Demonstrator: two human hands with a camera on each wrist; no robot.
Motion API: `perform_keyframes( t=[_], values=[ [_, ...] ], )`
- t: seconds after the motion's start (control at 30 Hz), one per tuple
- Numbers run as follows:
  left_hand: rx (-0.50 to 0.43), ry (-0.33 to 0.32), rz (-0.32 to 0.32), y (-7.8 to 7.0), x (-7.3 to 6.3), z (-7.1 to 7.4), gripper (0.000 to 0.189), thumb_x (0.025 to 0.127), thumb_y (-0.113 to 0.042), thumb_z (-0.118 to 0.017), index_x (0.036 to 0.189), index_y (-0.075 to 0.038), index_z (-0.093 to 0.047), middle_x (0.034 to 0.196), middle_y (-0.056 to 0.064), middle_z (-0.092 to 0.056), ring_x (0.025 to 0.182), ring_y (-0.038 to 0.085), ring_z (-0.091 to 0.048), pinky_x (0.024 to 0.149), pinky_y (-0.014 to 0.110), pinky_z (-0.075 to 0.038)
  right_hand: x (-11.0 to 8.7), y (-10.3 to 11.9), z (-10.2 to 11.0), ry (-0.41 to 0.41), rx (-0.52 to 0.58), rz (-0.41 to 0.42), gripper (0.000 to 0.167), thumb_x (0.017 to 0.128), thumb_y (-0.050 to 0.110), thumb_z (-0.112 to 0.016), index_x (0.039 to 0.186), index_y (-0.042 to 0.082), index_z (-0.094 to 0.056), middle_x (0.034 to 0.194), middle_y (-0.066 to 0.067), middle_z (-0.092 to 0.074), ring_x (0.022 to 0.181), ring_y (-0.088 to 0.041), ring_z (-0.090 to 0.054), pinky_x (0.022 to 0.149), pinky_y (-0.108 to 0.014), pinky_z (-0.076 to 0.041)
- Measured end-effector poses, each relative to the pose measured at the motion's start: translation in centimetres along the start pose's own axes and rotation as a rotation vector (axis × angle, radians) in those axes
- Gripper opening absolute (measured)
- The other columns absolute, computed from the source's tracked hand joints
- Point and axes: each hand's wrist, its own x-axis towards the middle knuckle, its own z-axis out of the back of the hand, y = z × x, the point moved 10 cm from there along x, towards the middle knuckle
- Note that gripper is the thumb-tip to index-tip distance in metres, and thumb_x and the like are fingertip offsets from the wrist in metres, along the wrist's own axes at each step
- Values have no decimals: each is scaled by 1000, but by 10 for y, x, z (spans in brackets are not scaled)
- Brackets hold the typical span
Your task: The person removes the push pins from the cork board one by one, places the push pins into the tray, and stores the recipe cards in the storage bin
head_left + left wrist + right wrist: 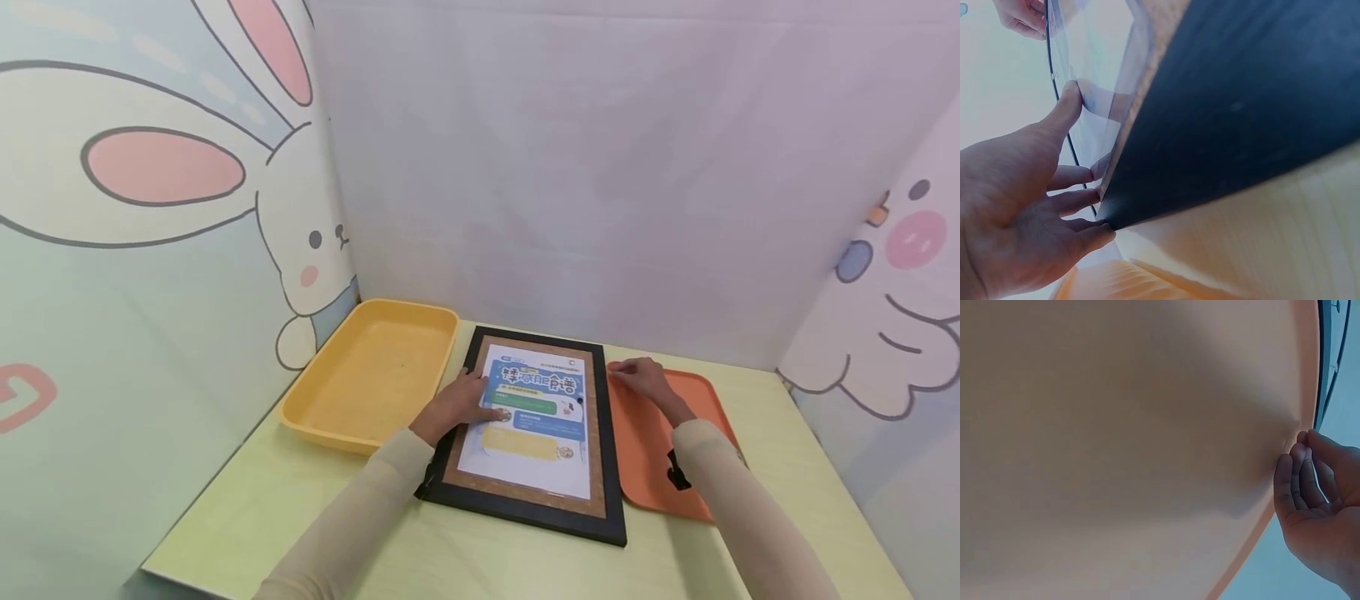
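Observation:
A black-framed cork board [611, 450] lies on the table with a printed sheet [525, 467] on its cork face. My left hand [459, 407] rests on its left side, thumb over the sheet. In the left wrist view, the fingertips of my left hand [1022, 206] touch the glossy sheet and the black frame [1229, 112]. My right hand [647, 379] is at the far left corner of the orange tray [705, 392], right of the board. In the right wrist view, thumb and fingertips of my right hand [1322, 512] come together at the tray's rim; I cannot tell whether they hold something small.
A deep yellow tray [375, 367] stands left of the board, near the wall. Pale cloth [600, 167] rises behind the table [300, 508], and rabbit-patterned panels [187, 300] stand at the sides. The orange tray's left edge is close against the board.

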Motion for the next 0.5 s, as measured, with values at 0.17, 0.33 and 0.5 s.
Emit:
perform_keyframes(
  t=[0.17,0.33,0.5],
  values=[
    [5,13,11,0,0,-2,88,90,-56,-76,156,-5,-46,168,15,-31,155,44,-23,121,54,-31,-3,-2,1,-1,3,6,29,99,15,-71,115,-9,-74,113,-29,-72,93,-37,-68,81,-43,-59],
    [31,14,20,1,2,-2,91,90,-60,-74,157,-6,-44,168,14,-31,155,42,-23,121,52,-31,-4,-5,3,-6,3,1,28,99,14,-72,115,-9,-74,114,-29,-72,96,-38,-68,84,-46,-59],
    [38,13,14,1,1,-2,93,91,-60,-73,158,-5,-42,168,15,-30,155,42,-23,121,51,-30,-3,-7,2,-1,-10,-15,29,100,14,-71,117,-9,-73,115,-29,-72,95,-38,-68,83,-44,-60]
  ],
)
